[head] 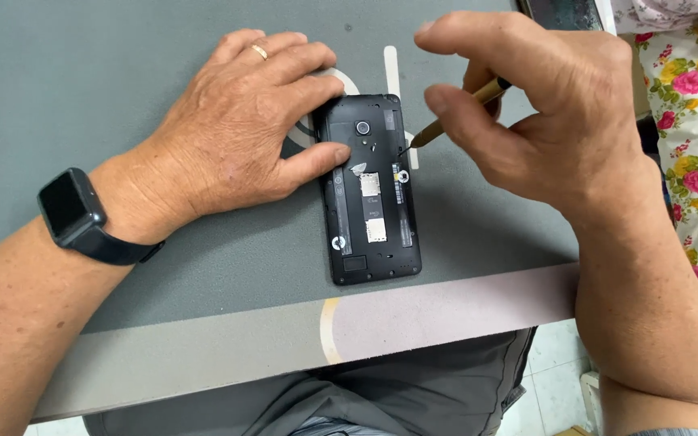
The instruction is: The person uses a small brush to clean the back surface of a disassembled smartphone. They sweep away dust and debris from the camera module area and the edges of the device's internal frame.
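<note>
Desk (123, 48): grey surface with a pale band along the near edge; it carries all items noted below.

Phone (371, 187): black handset lying flat near the desk's front edge, back cover off, camera lens and card slots exposed, long axis pointing away from the person. Judged light, rigid and thin. With the shell off, the exposed inner parts look fragile and easily scratched. Best held by the side rails or pressed flat at the frame, not on the open middle.

Left hand (240, 121): laid palm down beside the phone's upper left, fingers loosely spread, thumb resting across the upper part of the phone and steadying it. It grips nothing. A ring and a dark wrist watch (74, 211) are worn on this arm.

Right hand (539, 113): curled, pinching a slim tool between thumb and fingers.

Tool (458, 113): brass-coloured shaft, dark fine tip touching the phone's right edge near the top.
</note>
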